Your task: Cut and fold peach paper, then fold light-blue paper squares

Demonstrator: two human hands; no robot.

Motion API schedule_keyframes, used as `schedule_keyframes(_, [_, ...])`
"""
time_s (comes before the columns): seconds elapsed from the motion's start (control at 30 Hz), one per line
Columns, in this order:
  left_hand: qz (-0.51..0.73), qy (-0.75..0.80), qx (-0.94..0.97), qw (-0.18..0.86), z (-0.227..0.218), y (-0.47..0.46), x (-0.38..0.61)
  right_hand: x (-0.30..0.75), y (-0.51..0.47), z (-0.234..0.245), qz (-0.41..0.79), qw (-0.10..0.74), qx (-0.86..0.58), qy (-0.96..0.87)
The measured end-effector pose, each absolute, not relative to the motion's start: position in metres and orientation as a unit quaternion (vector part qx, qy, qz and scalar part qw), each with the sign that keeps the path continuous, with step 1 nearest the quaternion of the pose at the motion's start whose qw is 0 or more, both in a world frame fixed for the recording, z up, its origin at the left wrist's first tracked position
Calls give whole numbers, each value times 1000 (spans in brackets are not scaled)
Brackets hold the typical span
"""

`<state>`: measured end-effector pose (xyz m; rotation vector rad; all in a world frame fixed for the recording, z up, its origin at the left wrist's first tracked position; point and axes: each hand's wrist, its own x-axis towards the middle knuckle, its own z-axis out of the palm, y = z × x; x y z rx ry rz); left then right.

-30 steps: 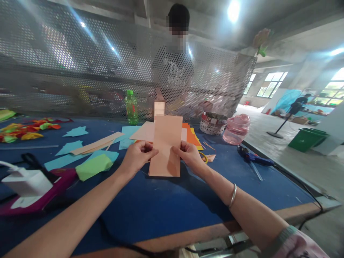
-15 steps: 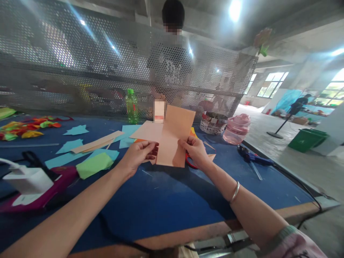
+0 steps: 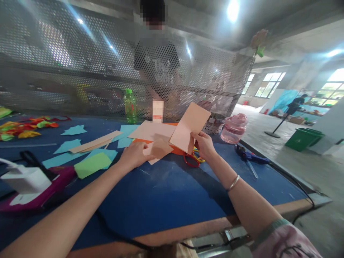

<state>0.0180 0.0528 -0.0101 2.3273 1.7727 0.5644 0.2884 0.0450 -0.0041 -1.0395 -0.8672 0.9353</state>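
Tan paper (image 3: 189, 129) held; shirt lettering (image 3: 163, 67) blurred.

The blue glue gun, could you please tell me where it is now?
In the head view, the blue glue gun lies near the right edge of the blue table, right of the right hand and below the pink jug.

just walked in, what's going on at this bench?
A person's right hand holds a tan sheet up at a tilt over the blue table. The left hand touches the left end of a smaller tan piece. Orange paper lies between and behind the two. Another person stands behind the perforated screen.
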Motion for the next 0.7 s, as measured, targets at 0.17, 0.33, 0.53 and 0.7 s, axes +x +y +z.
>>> schedule_keyframes(0.17, [262, 592, 754, 109, -1, 53, 15, 289, 45, -6, 421, 666, -465, -404])
schedule_keyframes(0.33, [244, 599, 754, 113, -3, 50, 20, 292, 47, -7, 419, 664, -465, -408])
schedule_keyframes(0.53, [194, 571, 785, 138, 0, 46, 22, 292, 48, -8, 416, 659, -468, -416])
schedule_keyframes(0.7, [387, 600, 658, 239, 16, 49, 11, 293, 47, -7, 409, 659, -477, -414])
